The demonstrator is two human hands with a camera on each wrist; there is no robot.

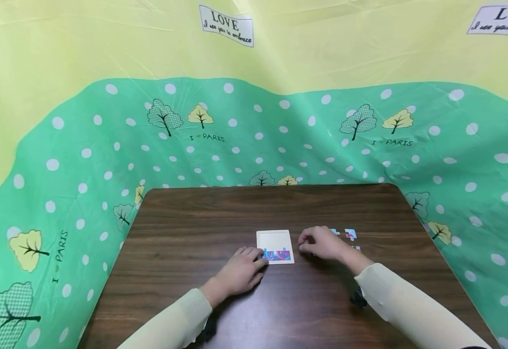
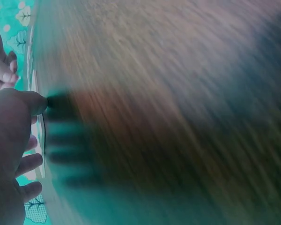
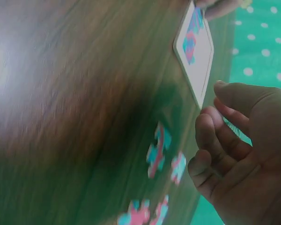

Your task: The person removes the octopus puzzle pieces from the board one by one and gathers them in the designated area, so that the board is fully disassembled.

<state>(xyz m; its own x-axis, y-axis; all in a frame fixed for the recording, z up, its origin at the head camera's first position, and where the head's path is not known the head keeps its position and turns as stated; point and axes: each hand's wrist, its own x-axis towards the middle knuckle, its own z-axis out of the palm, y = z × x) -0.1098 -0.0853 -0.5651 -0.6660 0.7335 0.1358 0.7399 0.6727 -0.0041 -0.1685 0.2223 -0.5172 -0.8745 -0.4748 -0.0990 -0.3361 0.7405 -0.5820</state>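
A white square puzzle frame [image 1: 275,240] lies flat on the table. Joined pink, blue and purple puzzle pieces [image 1: 281,256] fill its near strip, while the far part is bare white. My left hand [image 1: 238,271] rests at the frame's left near corner, fingers spread and relaxed. To the frame's right, my right hand [image 1: 323,243] is held low above the table, fingers loosely bent. In the right wrist view a gap shows between its thumb [image 3: 239,96] and fingers, with nothing held. Loose jigsaw pieces [image 3: 152,154] lie below that hand, which partly hides them in the head view.
Several loose pieces [image 1: 350,234] lie on the right of the dark wooden table [image 1: 201,213]. Behind and beside the table hangs a green and yellow printed cloth [image 1: 236,131]. The left wrist view is mostly blurred tabletop [image 2: 154,93].
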